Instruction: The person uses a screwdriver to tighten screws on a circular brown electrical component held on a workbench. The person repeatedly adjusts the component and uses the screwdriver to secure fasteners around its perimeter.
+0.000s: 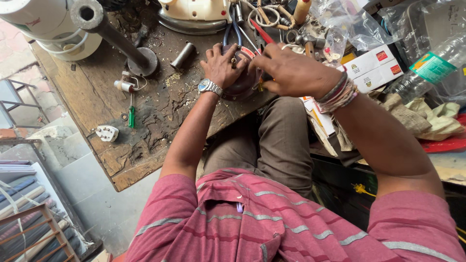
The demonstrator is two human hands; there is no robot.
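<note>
Person: seated at the table edge, pink striped shirt (252, 218) nearest, brown trousers (276, 136) beyond it.
Left hand: the left hand (224, 65), a metal wristwatch (209, 87) on its wrist, is spread with fingers curled down over the top of a round dark housing (241, 82), gripping it.
Right hand: the right hand (290, 70), bangles and threads (337, 92) at the wrist, lies over the housing's right side with fingers bent inward; whether it pinches anything I cannot tell.
Housing: sits on the near edge of the worn wooden table (160, 111), between both hands.
Left of the hands: a green screwdriver (131, 116) and a white plug (107, 132), well apart from the housing.
Further back: a short metal cylinder (183, 55), a dark pipe on a round base (116, 36), blue-handled pliers (232, 29).
Right side: 2 white cartons (374, 68), a clear plastic bottle (427, 65).
</note>
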